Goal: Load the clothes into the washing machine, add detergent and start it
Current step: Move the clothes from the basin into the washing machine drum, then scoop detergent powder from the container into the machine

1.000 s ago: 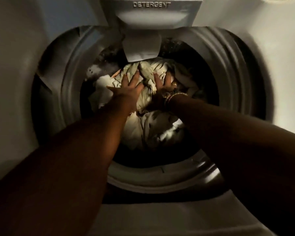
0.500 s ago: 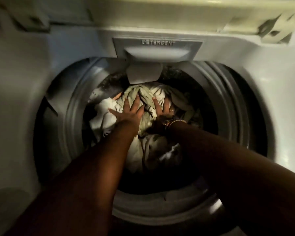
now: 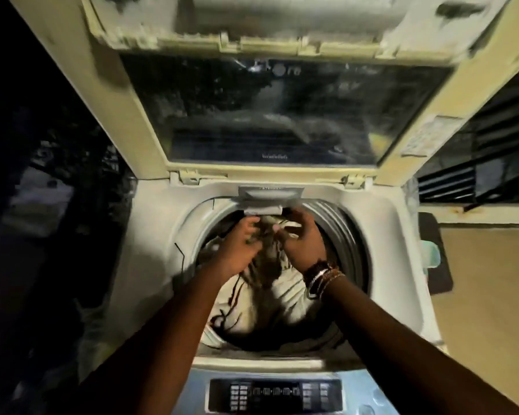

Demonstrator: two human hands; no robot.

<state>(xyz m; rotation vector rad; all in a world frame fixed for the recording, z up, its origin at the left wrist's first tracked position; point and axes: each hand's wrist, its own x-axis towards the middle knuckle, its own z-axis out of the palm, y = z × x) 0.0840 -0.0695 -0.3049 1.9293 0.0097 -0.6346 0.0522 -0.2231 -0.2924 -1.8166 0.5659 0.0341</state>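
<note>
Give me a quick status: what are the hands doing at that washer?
Both hands, left hand and right hand, over the drum, fingers curled into the clothes. Lid up. Detergent drawer shut. Nothing in the way.

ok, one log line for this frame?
stage: loading | left hand and right hand: in drum on clothes | lid: open | detergent drawer: shut | control panel: untouched

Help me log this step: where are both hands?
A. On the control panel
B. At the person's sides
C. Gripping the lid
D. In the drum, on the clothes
D: the left hand and right hand are over the drum, on the clothes.
</note>
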